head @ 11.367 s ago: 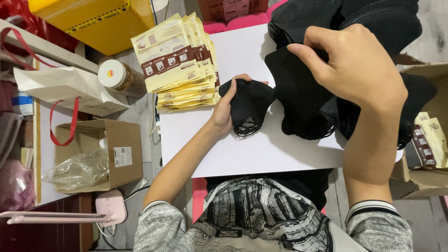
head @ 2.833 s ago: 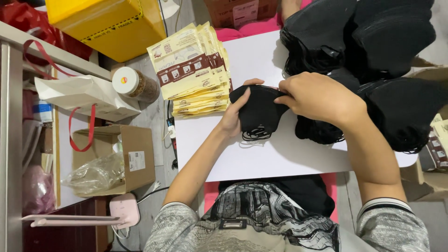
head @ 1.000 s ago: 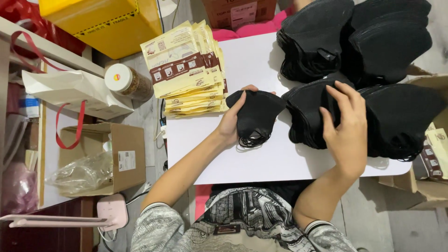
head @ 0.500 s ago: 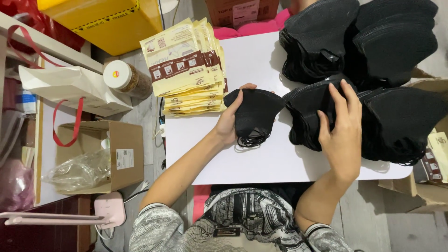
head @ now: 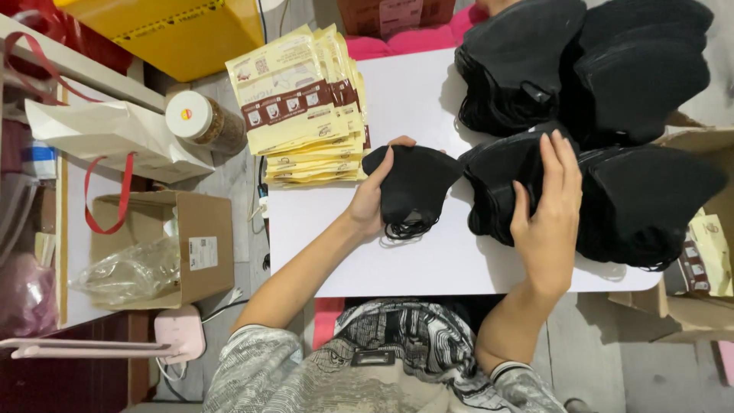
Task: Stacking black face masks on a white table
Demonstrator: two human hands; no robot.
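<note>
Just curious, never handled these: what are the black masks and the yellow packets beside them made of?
The black masks in the left hand look like soft matte fabric, probably non-woven: they fold and trail thin ear loops. The yellow packets seem to be glossy printed plastic film or coated paper, flat and faintly shiny; which one is unclear.

Bright, even light falls from overhead, and the white worktop (head: 428,252) glows without blown-out glare. Soft, short shadows lie beneath the left hand (head: 375,199) and right hand (head: 547,218), cast toward 6 o'clock. The black mask piles (head: 581,99) at 1 o'clock swallow detail, with folds barely readable. Focus is sharp at the centre. Toward 9 o'clock the scene dims, and the plastic bag (head: 130,271) carries faint sheen. Straight edges bow slightly near the frame borders.
</note>
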